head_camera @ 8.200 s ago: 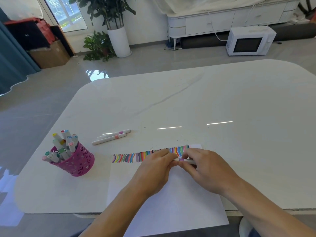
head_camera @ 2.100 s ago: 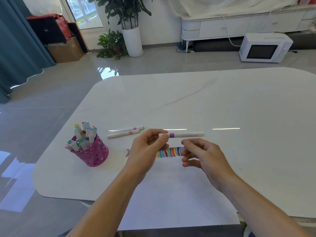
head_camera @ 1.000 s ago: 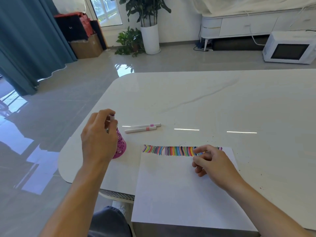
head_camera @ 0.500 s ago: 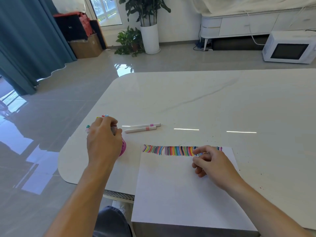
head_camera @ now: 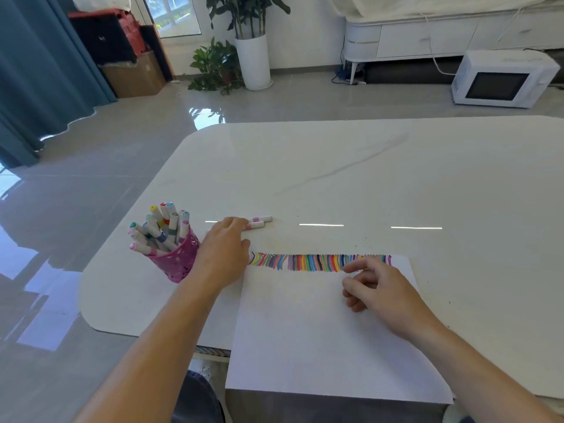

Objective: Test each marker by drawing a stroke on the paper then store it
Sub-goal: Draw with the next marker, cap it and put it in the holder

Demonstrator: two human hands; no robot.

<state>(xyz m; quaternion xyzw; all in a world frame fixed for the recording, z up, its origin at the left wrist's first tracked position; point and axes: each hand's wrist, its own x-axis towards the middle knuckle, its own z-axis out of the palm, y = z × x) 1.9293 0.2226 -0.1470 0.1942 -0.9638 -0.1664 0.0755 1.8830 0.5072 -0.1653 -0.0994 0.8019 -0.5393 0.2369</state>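
While our empty right hand (head_camera: 377,286) is steadying the paper (head_camera: 323,328), we are reaching our left hand (head_camera: 225,248), its grip hidden, over two loose markers (head_camera: 258,222) for testing next.

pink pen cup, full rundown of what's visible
The pink pen cup is a round magenta holder with a perforated, lace-like wall, material unclear. It stands on the white table near its left edge, left of the paper, apart from it, and appears tilted in this wide-angle view. It is packed with capped white-bodied markers, coloured caps fanning up and left. The left hand is right beside it; contact cannot be told.
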